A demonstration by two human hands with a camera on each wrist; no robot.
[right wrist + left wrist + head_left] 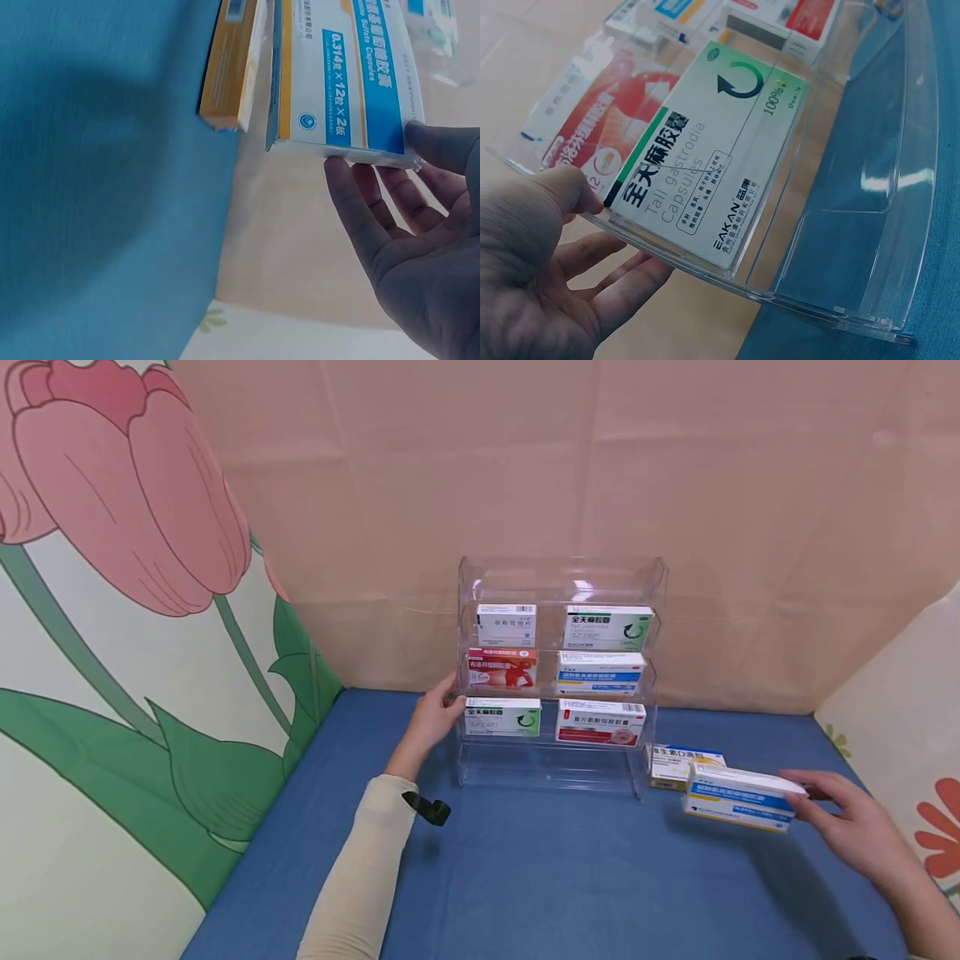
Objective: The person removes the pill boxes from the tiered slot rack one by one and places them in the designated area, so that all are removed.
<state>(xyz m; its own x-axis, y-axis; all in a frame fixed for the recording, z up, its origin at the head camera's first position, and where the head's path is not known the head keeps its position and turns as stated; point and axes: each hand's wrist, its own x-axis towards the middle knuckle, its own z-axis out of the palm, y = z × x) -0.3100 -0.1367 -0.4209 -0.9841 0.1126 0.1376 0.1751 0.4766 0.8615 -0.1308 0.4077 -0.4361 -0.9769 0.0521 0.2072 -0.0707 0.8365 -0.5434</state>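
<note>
A clear acrylic display rack (pixel 555 768) stands on the blue table with medicine boxes on three tiers. My left hand (pixel 433 717) grips its left side edge, thumb in front and fingers behind, beside a green-and-white capsule box (pixel 712 157) on the lowest filled tier. To the right of the rack, my right hand (pixel 858 827) pinches a white, blue and yellow medicine box (pixel 738 800) by its right end, held above the table. Behind that box, a yellow-and-white medicine box (pixel 678 760) rests on the table by the rack's right foot, partly covered in the head view.
Upper tiers hold a red medicine box (pixel 502 668), a blue-and-white box (pixel 600 673), a white box (pixel 506 625) and another green-and-white box (pixel 609 627). A red-and-white box (pixel 600 723) sits low on the right. A pink backdrop (pixel 562 468) rises close behind.
</note>
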